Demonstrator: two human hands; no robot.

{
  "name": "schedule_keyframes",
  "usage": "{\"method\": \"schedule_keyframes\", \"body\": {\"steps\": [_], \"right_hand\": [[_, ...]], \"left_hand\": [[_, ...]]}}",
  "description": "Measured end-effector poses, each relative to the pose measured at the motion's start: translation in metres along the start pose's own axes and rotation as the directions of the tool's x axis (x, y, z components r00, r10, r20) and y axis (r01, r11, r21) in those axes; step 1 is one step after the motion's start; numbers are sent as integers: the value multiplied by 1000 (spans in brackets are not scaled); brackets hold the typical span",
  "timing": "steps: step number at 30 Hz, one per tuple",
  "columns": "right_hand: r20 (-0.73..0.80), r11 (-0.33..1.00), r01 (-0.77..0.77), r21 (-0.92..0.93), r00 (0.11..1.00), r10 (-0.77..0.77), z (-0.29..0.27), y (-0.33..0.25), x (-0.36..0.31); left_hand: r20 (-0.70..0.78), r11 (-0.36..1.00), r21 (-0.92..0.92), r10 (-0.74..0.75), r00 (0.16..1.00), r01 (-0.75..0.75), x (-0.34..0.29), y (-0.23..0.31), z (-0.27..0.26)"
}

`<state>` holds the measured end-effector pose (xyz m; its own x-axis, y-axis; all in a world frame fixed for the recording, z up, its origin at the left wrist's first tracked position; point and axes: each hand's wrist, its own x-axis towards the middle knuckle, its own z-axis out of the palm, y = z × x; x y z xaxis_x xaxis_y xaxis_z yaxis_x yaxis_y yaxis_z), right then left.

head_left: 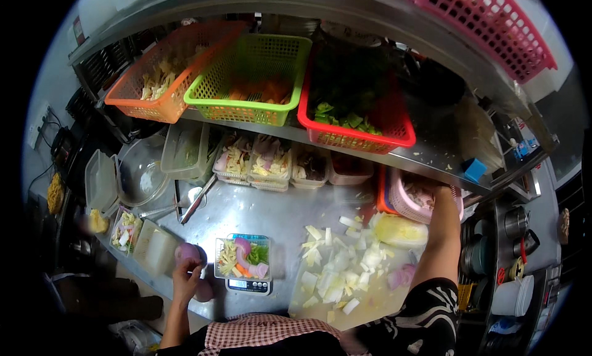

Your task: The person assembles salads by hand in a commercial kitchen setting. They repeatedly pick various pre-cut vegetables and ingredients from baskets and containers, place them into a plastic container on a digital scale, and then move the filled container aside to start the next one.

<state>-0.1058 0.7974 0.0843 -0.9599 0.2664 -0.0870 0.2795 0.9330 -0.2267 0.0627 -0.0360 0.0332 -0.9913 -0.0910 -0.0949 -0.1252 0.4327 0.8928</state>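
Before you spreads the metal table point(259, 211), with a metal shelf point(441, 162) across its far side. A pale cutting board point(367, 316) lies on the table toward your right, strewn with chopped white and yellow pieces. Up on the shelf stand a red basket point(354, 140) holding green leaves, a green basket point(240, 114) with orange pieces, and an orange basket point(166, 111) with pale strips. Below the shelf, at the far right of the table, your right hand point(442, 192) reaches into a light-pink basket point(404, 202) of pale pieces; its fingers are hidden, so I can't tell whether they grip anything. A cut cabbage point(401, 231) lies just nearer you. Left of the board, a clear container point(243, 277) of mixed vegetables sits on the scale point(248, 287). Beside it, your left hand point(185, 271) is at a purple onion point(187, 252), fingers bent and close together; whether they grip it I can't tell. Another onion point(203, 291) lies just nearer you.
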Motion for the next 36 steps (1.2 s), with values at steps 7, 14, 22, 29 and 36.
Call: {"method": "schedule_keyframes", "body": {"steps": [7,14,22,29,36], "right_hand": [[84,875,-37,483,996,-4,-18,-9,-18],[-36,590,-108,800,973,226,-41,-2,-78],[-252,176,187,966,821,513,-47,-3,-132],[-211,-6,219,976,946,245,-50,-111,-210],[154,154,-116,981,953,-259,62,-380,-273]], "left_hand": [[70,997,-67,-23,997,28,4,-1,8],[107,981,-189,69,992,-48,2,25,-5],[74,987,-115,122,990,-113,-39,29,-27],[9,962,-225,159,987,-153,-53,8,-28],[69,916,48,394,917,-397,-28,37,14]]}}
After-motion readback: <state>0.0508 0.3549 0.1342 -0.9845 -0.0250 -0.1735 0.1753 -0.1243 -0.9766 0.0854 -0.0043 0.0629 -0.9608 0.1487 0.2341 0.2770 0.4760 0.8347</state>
